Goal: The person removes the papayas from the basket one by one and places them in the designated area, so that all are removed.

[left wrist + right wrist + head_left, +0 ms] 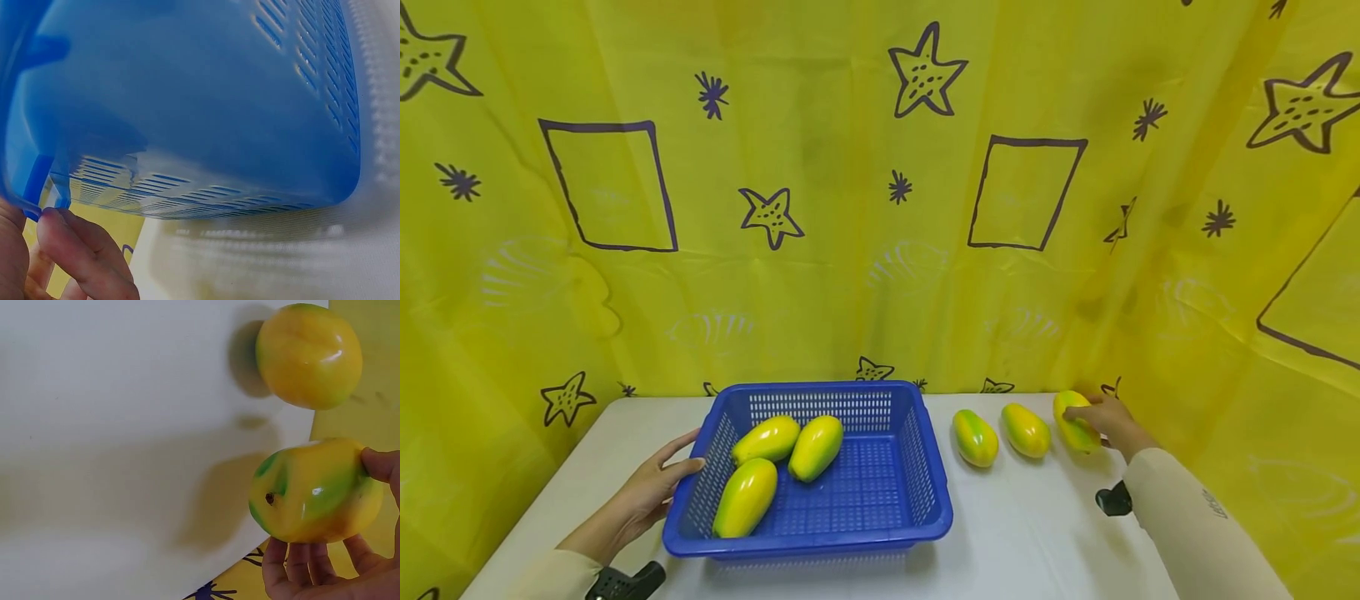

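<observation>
A blue plastic basket [805, 542] with slotted walls stands on the white table, three yellow-green papayas [747, 497] lying in its left half. My left hand [643, 492] grips the basket's left rim, the thumb over the edge; the left wrist view shows the fingers [81, 256] at the rim beside the smooth outer wall. At the far right, my right hand [1112, 423] holds a papaya [312, 494], thumb on one side and fingers curled round the other. Whether this papaya still touches the table I cannot tell.
Two more papayas, one nearer the basket [975, 438] and one in the middle [1026, 431], lie in a row right of the basket on the white table [1022, 533]. A yellow curtain [835, 292] with starfish drawings hangs behind and on both sides.
</observation>
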`<state>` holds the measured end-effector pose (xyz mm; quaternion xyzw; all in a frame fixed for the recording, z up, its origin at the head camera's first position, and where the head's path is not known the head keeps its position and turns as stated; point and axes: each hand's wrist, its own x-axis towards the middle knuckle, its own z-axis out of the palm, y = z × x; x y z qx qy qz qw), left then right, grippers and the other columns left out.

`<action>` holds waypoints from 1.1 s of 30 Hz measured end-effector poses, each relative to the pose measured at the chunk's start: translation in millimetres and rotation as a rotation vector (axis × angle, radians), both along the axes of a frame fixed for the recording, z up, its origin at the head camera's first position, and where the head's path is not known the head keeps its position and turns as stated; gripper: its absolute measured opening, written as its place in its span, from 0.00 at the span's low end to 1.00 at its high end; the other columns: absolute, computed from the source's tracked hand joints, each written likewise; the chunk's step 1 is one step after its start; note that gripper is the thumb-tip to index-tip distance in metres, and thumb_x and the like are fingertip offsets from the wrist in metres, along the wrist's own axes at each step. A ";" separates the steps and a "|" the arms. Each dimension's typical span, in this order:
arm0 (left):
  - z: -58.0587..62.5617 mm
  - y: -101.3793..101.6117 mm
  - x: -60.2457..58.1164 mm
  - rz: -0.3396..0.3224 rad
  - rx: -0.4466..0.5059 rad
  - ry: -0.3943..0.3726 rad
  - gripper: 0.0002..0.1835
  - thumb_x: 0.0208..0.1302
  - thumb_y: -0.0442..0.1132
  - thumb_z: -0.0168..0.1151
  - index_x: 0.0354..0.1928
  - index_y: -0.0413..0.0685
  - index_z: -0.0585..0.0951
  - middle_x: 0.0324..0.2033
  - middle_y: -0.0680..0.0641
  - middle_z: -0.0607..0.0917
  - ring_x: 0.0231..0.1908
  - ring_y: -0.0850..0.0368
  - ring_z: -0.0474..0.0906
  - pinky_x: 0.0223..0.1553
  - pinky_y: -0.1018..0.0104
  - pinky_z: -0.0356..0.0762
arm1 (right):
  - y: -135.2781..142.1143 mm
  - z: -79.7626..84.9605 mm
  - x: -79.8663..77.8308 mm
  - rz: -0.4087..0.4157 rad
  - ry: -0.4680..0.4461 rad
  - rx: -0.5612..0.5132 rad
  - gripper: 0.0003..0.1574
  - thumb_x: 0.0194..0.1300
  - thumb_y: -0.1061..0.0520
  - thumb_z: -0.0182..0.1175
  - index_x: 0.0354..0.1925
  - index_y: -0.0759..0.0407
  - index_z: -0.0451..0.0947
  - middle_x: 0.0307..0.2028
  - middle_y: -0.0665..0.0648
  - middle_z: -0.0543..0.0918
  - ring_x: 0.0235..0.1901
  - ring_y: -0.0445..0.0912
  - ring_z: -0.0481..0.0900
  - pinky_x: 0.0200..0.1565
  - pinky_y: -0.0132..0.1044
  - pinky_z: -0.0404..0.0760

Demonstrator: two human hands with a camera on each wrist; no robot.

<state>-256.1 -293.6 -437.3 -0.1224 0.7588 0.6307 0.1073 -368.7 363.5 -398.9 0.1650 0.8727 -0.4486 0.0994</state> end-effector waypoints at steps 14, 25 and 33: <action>-1.3 1.0 0.6 0.013 0.007 -0.006 0.42 0.68 0.46 0.60 0.78 0.50 0.49 0.43 0.47 0.84 0.37 0.55 0.83 0.40 0.59 0.86 | 4.6 -17.7 1.4 -0.011 -0.024 -0.030 0.59 0.62 0.45 0.64 0.71 0.77 0.42 0.66 0.79 0.52 0.60 0.69 0.58 0.64 0.63 0.66; -1.5 1.6 -0.1 0.022 0.003 -0.008 0.43 0.68 0.46 0.60 0.78 0.51 0.49 0.46 0.44 0.83 0.38 0.55 0.83 0.42 0.57 0.86 | 2.7 -23.4 1.5 0.002 -0.057 -0.045 0.60 0.60 0.45 0.66 0.70 0.77 0.43 0.66 0.79 0.53 0.61 0.69 0.58 0.64 0.63 0.65; -2.6 0.2 -0.4 0.012 0.002 0.000 0.43 0.68 0.46 0.60 0.78 0.51 0.49 0.46 0.44 0.83 0.38 0.54 0.83 0.42 0.56 0.86 | 6.5 -27.1 -0.6 0.045 -0.069 -0.039 0.61 0.60 0.44 0.65 0.70 0.78 0.43 0.66 0.79 0.52 0.62 0.71 0.57 0.64 0.62 0.66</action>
